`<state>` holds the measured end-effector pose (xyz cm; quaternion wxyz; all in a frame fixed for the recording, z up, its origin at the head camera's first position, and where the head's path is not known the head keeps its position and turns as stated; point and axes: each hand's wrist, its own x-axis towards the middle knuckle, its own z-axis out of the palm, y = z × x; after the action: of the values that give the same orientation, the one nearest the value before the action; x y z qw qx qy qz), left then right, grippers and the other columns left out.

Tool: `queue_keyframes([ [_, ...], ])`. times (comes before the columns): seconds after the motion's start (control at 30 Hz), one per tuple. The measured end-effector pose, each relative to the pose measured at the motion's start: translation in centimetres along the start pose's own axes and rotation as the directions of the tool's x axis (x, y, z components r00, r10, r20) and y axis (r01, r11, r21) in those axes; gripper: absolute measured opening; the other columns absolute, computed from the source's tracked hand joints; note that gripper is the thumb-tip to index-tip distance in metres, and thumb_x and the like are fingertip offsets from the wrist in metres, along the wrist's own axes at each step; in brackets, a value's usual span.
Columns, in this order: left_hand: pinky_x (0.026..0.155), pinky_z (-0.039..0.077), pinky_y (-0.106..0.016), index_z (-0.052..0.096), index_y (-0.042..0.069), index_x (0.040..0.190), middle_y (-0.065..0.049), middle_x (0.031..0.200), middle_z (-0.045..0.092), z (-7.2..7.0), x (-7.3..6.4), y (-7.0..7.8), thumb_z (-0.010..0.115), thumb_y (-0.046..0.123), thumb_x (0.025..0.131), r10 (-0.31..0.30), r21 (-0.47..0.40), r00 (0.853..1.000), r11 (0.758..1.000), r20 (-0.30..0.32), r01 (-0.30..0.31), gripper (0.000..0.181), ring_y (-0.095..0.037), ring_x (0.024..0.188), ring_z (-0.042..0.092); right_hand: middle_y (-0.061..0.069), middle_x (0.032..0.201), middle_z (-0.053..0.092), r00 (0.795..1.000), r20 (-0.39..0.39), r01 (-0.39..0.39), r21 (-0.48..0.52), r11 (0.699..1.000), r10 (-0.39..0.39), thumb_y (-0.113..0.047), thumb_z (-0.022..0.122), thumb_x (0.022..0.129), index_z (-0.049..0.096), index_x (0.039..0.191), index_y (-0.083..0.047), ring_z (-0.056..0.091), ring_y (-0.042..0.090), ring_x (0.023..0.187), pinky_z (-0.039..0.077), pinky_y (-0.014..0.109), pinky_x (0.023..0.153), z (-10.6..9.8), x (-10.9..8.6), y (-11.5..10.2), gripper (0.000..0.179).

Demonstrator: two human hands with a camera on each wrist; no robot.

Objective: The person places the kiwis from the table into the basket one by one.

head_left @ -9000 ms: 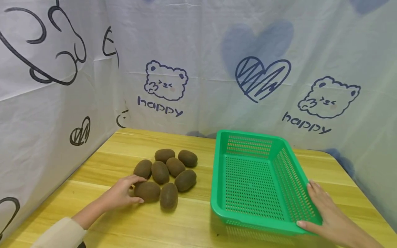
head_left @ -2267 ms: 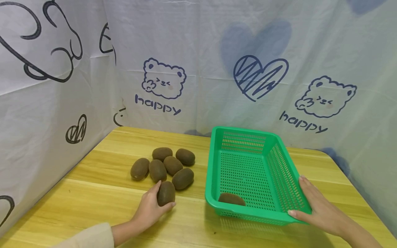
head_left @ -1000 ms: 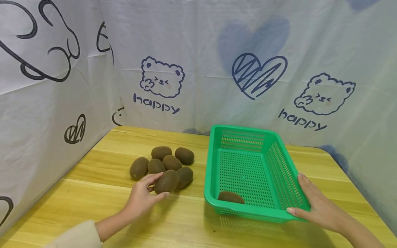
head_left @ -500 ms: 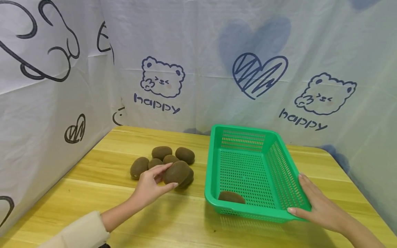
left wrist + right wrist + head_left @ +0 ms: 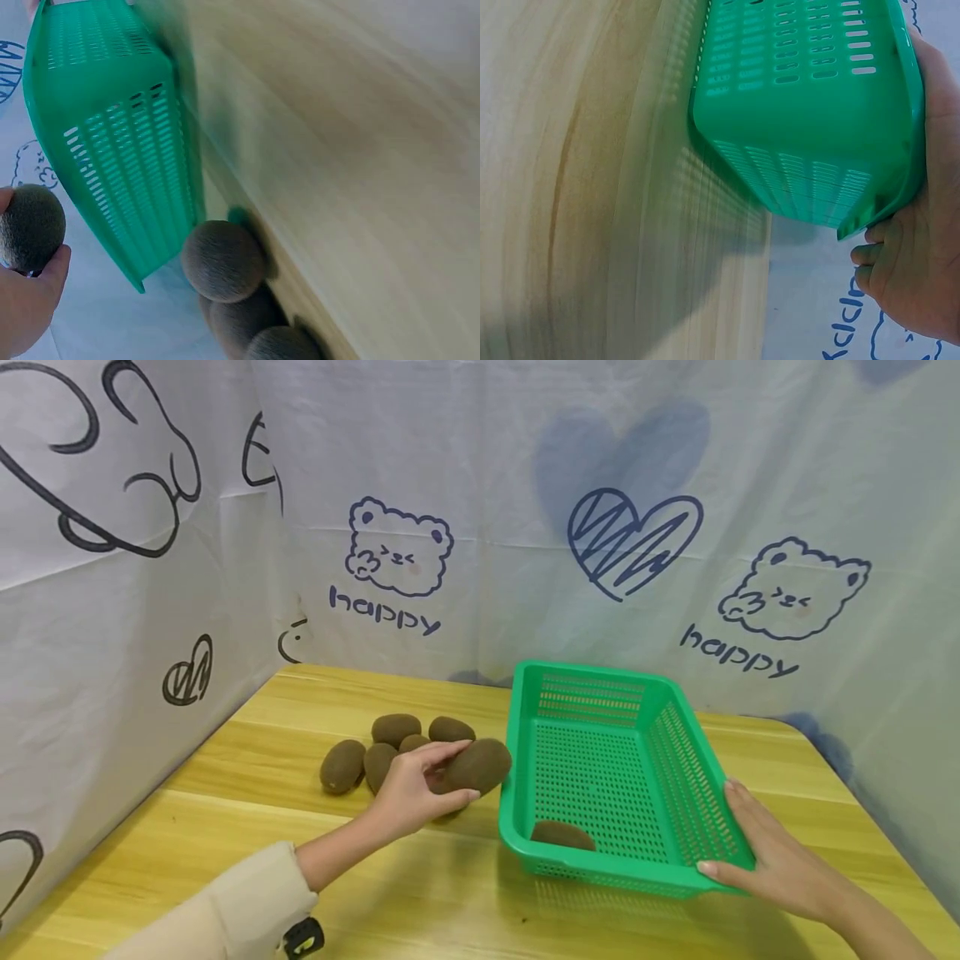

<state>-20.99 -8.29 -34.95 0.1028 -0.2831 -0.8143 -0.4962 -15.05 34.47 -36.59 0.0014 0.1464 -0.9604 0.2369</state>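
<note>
In the head view my left hand [image 5: 415, 789] holds a brown, fuzzy kiwi [image 5: 480, 767] between thumb and fingers, raised beside the left rim of a green plastic basket [image 5: 512, 814]. The same kiwi [image 5: 31, 227] shows at the left edge of the left wrist view. Inside the basket, one kiwi [image 5: 562, 836] lies by the near wall, its lower part hidden. My right hand [image 5: 787, 872] grips the basket's near right corner, thumb on the front rim and fingers over the right rim. Several kiwis [image 5: 342, 767] lie on the table, some partly behind my left hand.
The wooden table [image 5: 420, 910] has light yellow grain. A white cloth [image 5: 495, 610] with printed hearts and bears hangs behind it and along the left side. The basket's far end stands near the back cloth.
One kiwi has come into the basket since the oldest frame. My left hand has picked up another kiwi from the group and carried it right, towards the basket. My right hand keeps its grip.
</note>
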Motion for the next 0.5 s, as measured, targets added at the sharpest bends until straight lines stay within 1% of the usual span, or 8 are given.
queue_keyframes([
  [0.17, 0.083, 0.055, -0.025, 0.054, -0.004, 0.126, -0.021, 0.125, 0.057, 1.0, 1.1, 0.7, 0.073, 0.009, 0.078, 0.053, -0.028, 0.997, 0.998, 0.062, -0.051, 0.054, -0.03, 0.106, 0.062, 0.031, 0.151, -0.004, 1.0, -0.004, 0.003, -0.01, 1.0, -0.003, -0.034, 0.062, 0.085, -0.007, 0.148, -0.001, -0.001, 0.054, 0.136, 0.012, 0.076, 0.097, 0.0, 0.1, 0.0, 0.099],
  [0.27, 0.085, 0.054, -0.025, 0.052, -0.005, 0.128, -0.021, 0.126, 0.056, 1.7, 1.8, 1.1, 0.072, 0.008, 0.079, 0.066, -0.063, 0.992, 0.996, 0.108, -0.059, 0.054, -0.03, 0.107, 0.061, 0.031, 0.151, -0.004, 1.0, -0.004, 0.004, -0.013, 1.0, -0.004, -0.035, 0.062, 0.086, -0.007, 0.148, -0.001, -0.001, 0.053, 0.136, 0.012, 0.076, 0.097, 0.0, 0.0, 0.0, 0.099],
  [0.37, 0.088, 0.053, -0.025, 0.051, -0.003, 0.13, -0.02, 0.127, 0.056, 2.5, 2.6, 1.4, 0.071, 0.007, 0.08, 0.077, -0.078, 0.985, 0.995, 0.156, -0.066, 0.055, -0.029, 0.11, 0.06, 0.03, 0.151, -0.005, 1.0, -0.003, 0.006, -0.009, 1.0, -0.006, -0.034, 0.062, 0.086, -0.007, 0.148, -0.001, -0.001, 0.053, 0.136, 0.013, 0.076, 0.096, 0.0, 0.0, -0.1, 0.098],
  [0.43, 0.091, 0.052, -0.026, 0.052, -0.002, 0.13, -0.018, 0.128, 0.056, 3.1, 3.1, 1.5, 0.072, 0.007, 0.08, 0.093, -0.056, 0.978, 0.995, 0.186, -0.084, 0.055, -0.028, 0.113, 0.059, 0.03, 0.151, -0.005, 1.0, -0.002, 0.006, -0.007, 1.0, -0.006, -0.034, 0.062, 0.086, -0.007, 0.148, -0.001, -0.001, 0.054, 0.136, 0.013, 0.077, 0.095, 0.0, -0.1, -0.1, 0.098],
  [0.5, 0.092, 0.051, -0.026, 0.052, 0.0, 0.13, -0.016, 0.128, 0.057, 3.7, 3.8, 1.7, 0.072, 0.009, 0.079, 0.116, -0.015, 0.968, 0.993, 0.223, -0.115, 0.055, -0.026, 0.113, 0.059, 0.03, 0.151, -0.005, 1.0, 0.0, 0.003, -0.006, 1.0, -0.003, -0.034, 0.061, 0.086, -0.007, 0.148, -0.001, 0.0, 0.054, 0.136, 0.014, 0.077, 0.095, 0.0, -0.1, -0.1, 0.098],
])
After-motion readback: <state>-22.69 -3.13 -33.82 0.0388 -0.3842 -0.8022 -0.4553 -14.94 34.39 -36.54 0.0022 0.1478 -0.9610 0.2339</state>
